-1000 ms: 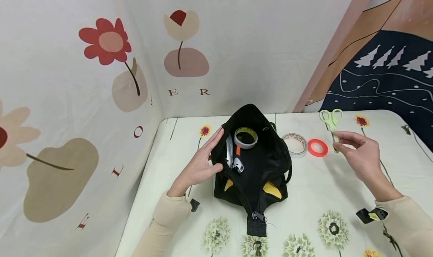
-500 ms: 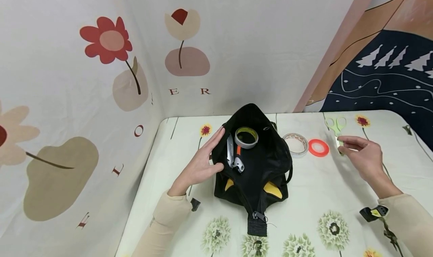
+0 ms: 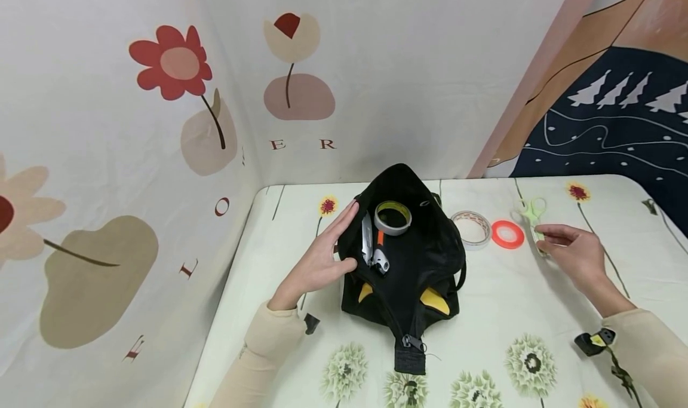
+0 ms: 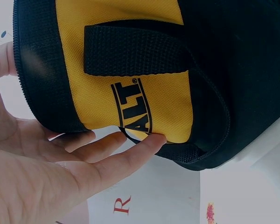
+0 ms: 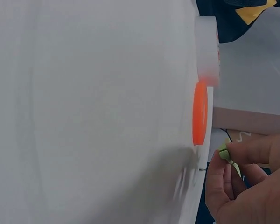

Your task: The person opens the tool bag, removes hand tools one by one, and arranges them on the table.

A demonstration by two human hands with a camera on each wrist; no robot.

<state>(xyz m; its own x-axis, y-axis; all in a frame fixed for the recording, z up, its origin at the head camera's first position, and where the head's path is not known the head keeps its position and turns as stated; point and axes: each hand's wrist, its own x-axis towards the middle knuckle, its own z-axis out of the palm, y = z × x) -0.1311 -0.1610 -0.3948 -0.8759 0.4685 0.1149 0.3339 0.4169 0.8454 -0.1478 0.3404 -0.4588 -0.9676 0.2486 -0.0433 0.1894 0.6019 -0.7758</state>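
Left hand (image 3: 321,266) — holding bag (image 3: 404,282), right hand (image 3: 579,256) — pinching scissors (image 3: 533,215)

The black-and-yellow tool bag (image 4: 170,102) has "ALT" and an ® in black on its yellow panel. "E" and, to its right, "R" stand in red on the far wall cloth (image 3: 387,85); the left wall cloth (image 3: 97,175) bears "L" and, farther back, "O". Red print on the clear tape roll (image 3: 475,246) is too small to read.

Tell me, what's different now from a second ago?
The green scissors, pinched in the right hand, have shifted slightly lower in the head view, and the hand with them. Nothing was newly taken hold of or let go. The left hand still holds the black bag at its open edge; the pale tape roll and red tape roll stayed put.
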